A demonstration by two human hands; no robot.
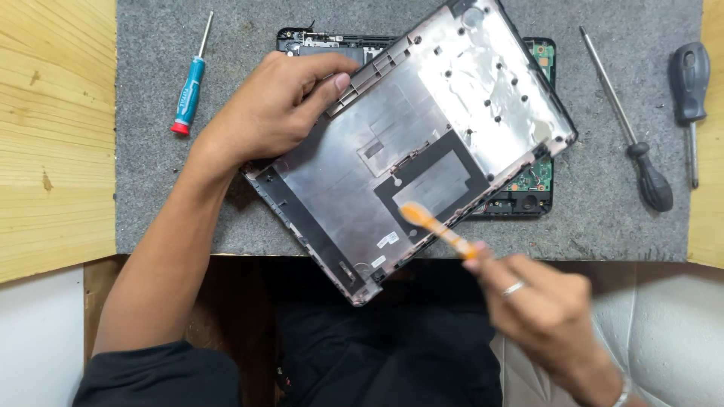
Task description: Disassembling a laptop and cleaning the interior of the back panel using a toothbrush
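Right hand (547,316), grip clamped on an orange brush (437,228), sweeps the laptop base cover (407,143); left hand (275,105) clamps the cover's upper edge above the tabletop (151,188).

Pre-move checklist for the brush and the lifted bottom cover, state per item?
1. Left hand grips the bottom cover at its upper edge, thumb over the rim: ok.
2. Cover is tilted, lifted off the laptop base beneath, inner side facing up: ok.
3. Right hand holds the orange brush, tip over the dark panel of the cover: ok, though the tool is motion-blurred.
4. Brush tip touching the cover or just above it: cannot tell.
5. Blue screwdriver and two black screwdrivers lie on the grey mat, apart from the cover: ok.
6. Loose screws on the mat: cannot tell.
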